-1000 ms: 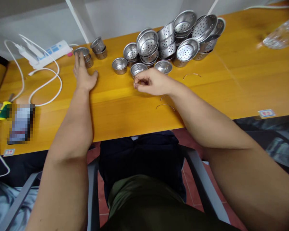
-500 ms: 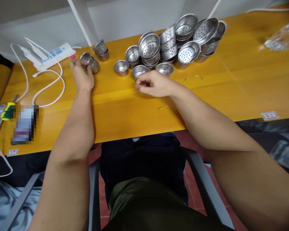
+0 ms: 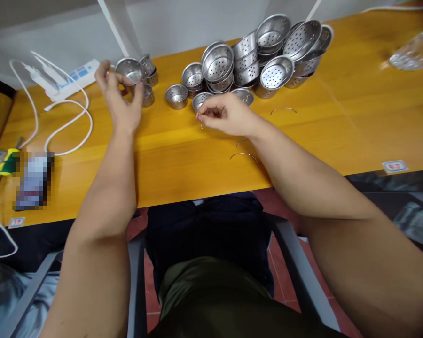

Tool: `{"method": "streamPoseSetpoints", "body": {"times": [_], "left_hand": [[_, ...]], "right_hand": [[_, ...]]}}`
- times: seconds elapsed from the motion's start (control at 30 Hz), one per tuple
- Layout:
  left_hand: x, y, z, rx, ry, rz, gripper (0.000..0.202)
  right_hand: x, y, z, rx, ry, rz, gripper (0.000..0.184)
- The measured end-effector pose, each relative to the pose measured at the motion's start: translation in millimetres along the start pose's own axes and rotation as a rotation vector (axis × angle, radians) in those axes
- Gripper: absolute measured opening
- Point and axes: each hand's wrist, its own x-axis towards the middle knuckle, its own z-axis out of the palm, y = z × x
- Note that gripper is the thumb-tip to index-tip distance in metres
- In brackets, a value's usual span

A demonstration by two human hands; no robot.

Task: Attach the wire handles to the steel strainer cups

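Observation:
My left hand [image 3: 118,96] grips a small perforated metal cup [image 3: 130,69] between thumb and fingers, raised and tilted so its mouth shows. Just behind and below that cup are other small cups [image 3: 148,95] on the table. Over the middle of the table, my right hand [image 3: 220,111] is closed in a pinch on a thin wire [image 3: 201,126], most of it hidden by the fingers. A small cup [image 3: 200,101] stands right behind this hand, partly covered. Curved wires [image 3: 245,154] lie on the wood near my right forearm.
Stacked perforated metal cups [image 3: 246,61] of several sizes crowd the table's back. Another curved wire [image 3: 284,109] lies to the right. At left are a white power strip [image 3: 79,77] with cables, a phone [image 3: 35,180] and a yellow-green handled tool [image 3: 9,162]. Clear plastic [image 3: 414,51] lies far right.
My left hand has lifted a small cup off the group at the left and tilted it. My right hand has stayed nearly in place, still pinching.

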Motion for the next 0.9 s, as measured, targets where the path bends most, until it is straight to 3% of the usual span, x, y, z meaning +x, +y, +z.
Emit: {"method": "streamPoseSetpoints", "body": {"times": [0.03,0.07,0.13,0.23,0.3,0.37,0.47,0.63,0.9], "left_hand": [[2,12,10.0,0.005,0.095,0.049,0.084],[4,25,20.8,-0.002,0.111,0.077,0.086],[7,52,40.8,-0.063,0.054,0.036,0.08],[8,92,59.3,-0.186,0.053,0.043,0.129],[8,113,63.0,-0.141,0.005,-0.005,0.122],[7,128,63.0,-0.109,-0.04,-0.005,0.101],[5,136,63.9,-0.161,-0.084,0.002,0.079],[-1,138,75.9,-0.269,-0.059,-0.09,0.091],[-3,154,79.6,-0.247,-0.075,-0.219,0.085]], "right_hand": [[1,1,0,0.019,0.034,0.006,0.035],[1,3,-1,0.038,0.068,0.013,0.039],[3,6,-2,0.075,0.125,0.028,0.044],[7,11,-5,0.125,0.211,0.015,0.048],[10,12,-6,0.146,0.257,-0.011,0.051],[11,11,-6,0.163,0.285,-0.016,0.054],[11,3,-5,0.208,0.295,0.046,0.061],[12,-6,-6,0.259,0.304,0.144,0.071],[12,-3,-9,0.285,0.351,0.117,0.074]]}}
